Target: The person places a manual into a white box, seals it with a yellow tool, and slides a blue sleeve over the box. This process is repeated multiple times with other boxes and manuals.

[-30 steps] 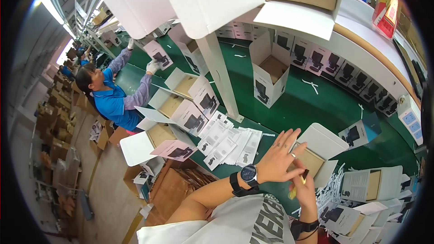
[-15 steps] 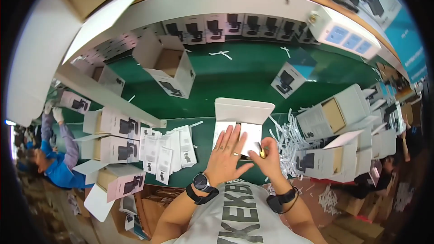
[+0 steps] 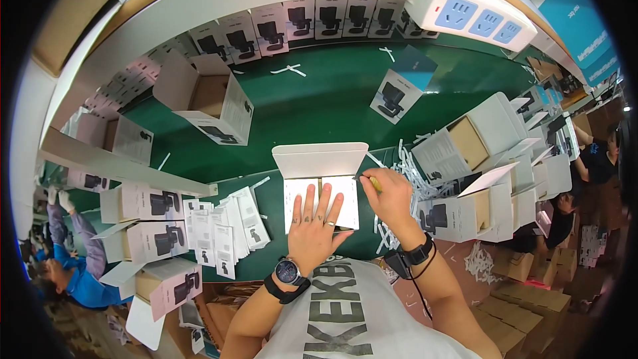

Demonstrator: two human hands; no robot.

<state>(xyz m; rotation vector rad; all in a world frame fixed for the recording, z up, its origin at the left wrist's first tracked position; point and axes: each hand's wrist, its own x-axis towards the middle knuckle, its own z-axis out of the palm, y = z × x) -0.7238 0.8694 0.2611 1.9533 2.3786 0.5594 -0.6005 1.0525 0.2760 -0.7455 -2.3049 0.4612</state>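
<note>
A white carton (image 3: 320, 159) stands in front of me with its lid raised at the back. My left hand (image 3: 315, 216) lies flat on the white panels inside it, fingers spread. A dark gap runs between those panels near the middle. Just off the carton's right side, my right hand (image 3: 391, 199) is closed round a small yellow-handled tool (image 3: 376, 184), whose dark tip points left. Its exact kind is partly hidden by the fingers.
Printed leaflets (image 3: 229, 226) lie fanned out left of the carton. Shredded paper strips (image 3: 407, 179) heap up at right, beside several opened cartons (image 3: 458, 216). More open cartons (image 3: 156, 239) line the left. A power strip (image 3: 472, 13) hangs above; a co-worker (image 3: 86, 259) is at far left.
My right hand has lifted off the carton's front edge and moved up to its right side, with the yellow-handled tool. My left hand stays flat on the panels. The whole view has shifted.
</note>
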